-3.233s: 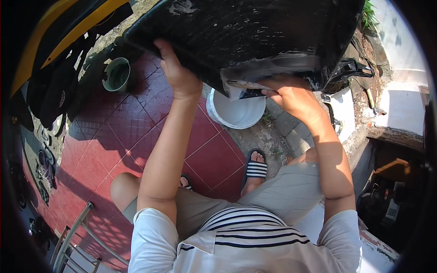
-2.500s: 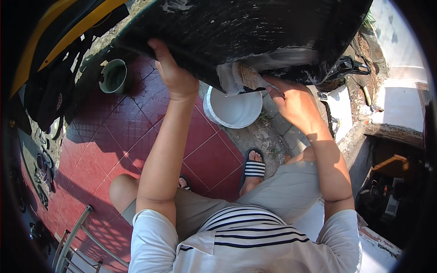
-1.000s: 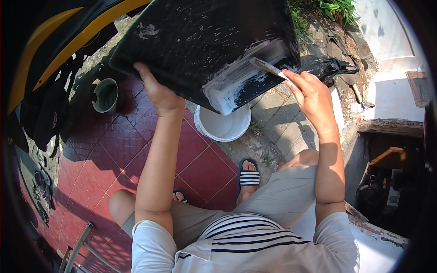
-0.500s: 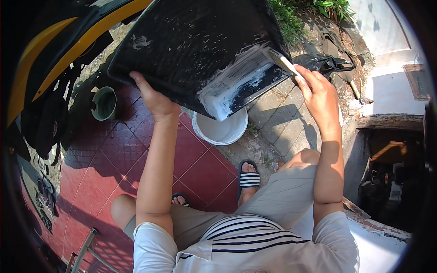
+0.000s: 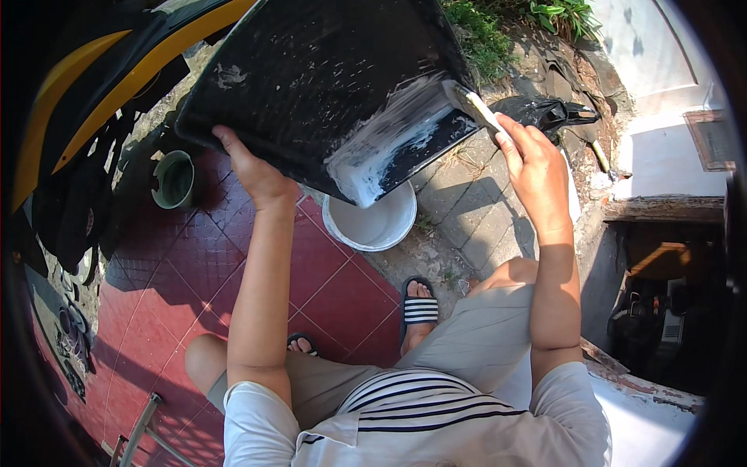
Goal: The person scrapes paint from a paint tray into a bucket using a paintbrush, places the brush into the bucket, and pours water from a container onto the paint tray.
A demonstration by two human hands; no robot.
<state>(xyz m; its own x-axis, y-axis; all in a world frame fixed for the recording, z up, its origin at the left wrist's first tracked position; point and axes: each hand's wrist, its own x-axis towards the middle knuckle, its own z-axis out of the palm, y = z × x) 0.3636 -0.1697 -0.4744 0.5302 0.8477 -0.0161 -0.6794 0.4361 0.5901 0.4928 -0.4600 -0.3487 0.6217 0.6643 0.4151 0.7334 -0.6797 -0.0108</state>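
My left hand (image 5: pixel 263 173) is closed on the near left edge of a large black tray (image 5: pixel 311 70), thumb on top and fingers hidden beneath. The tray is held up tilted, and its upper end runs out of view. Wet white paint (image 5: pixel 362 167) is streaked over its right side and near corner. Between the fingers and thumb of my right hand (image 5: pixel 538 175) is the pale handle of a paintbrush (image 5: pixel 484 113), its bristles against the tray's right rim. A white bucket (image 5: pixel 381 229) stands below the near corner, partly covered by the tray.
A green pot (image 5: pixel 175 180) stands on the red tiles at left, near a black-and-yellow vehicle (image 5: pixel 109 93). A black plastic bag (image 5: pixel 545 113) lies by the paving at right. Low at left is a metal frame (image 5: pixel 140 428); footwear (image 5: pixel 74 327) lies farther left.
The tray and both hands appear slightly lower and left in view, as does most of the scene. The brush stays at the tray's right rim, with both grips unchanged.
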